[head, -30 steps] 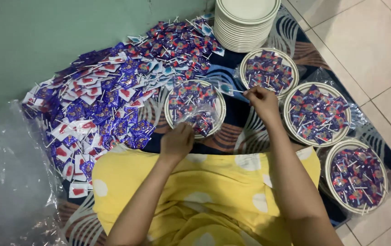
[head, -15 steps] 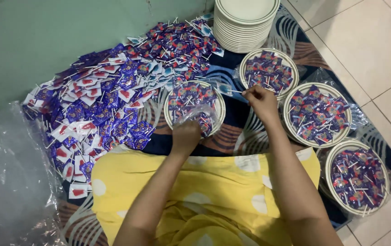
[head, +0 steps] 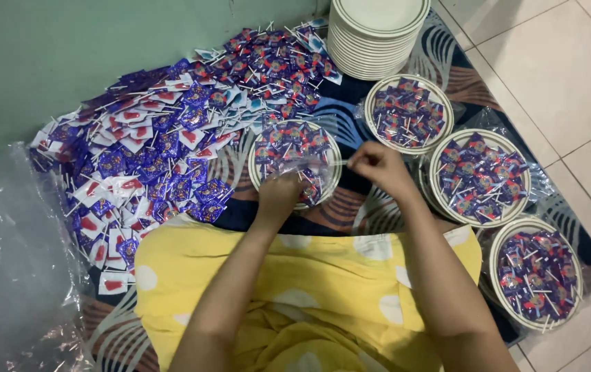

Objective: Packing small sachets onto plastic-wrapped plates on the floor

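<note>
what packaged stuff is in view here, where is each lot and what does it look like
Loose heap of wrapped lollipops: on the mat by the green wall, blue, purple and red-white wrappers, white sticks.
Plate in hand: round, full of the same sweets, under clear film held by left hand and right hand.
Three wrapped plates: in a row at right.
Clear plastic bags: crumpled, far left.

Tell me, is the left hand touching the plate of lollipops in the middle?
Touching. The head view shows the left hand resting on the near rim of the middle plate, with its fingers over the lollipops; no gap shows.
</note>
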